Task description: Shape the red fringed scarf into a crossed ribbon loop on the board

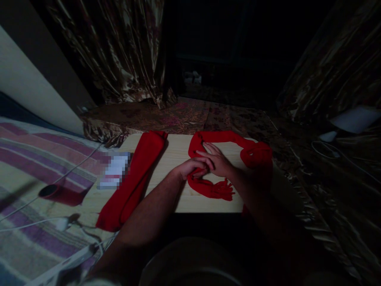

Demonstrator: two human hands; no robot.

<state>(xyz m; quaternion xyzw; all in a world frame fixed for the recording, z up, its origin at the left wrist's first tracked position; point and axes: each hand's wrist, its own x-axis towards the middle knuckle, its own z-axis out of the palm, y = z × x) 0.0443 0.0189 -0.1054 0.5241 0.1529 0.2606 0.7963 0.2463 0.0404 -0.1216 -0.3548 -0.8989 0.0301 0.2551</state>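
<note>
A red scarf [208,188] with a fringed end lies in a loose curve on a small light wooden table [166,174]. My left hand [195,167] is closed around the scarf a little above the fringed end. My right hand [218,162] overlaps the left fingertips, its own fingers stretched out and apart over the same stretch of scarf. From there the scarf runs along the far edge to a bunched part by my right forearm, which hides some of it. On the left side of the table lies a flat folded red knit piece [133,182].
A blurred paper or box [114,171] sits left of the folded piece. A dark red cylinder [62,194], a white plug [62,223] and a power strip [65,264] lie on the striped bedding [32,163]. Patterned curtains [137,47] hang behind; a white lamp [354,119] is at right.
</note>
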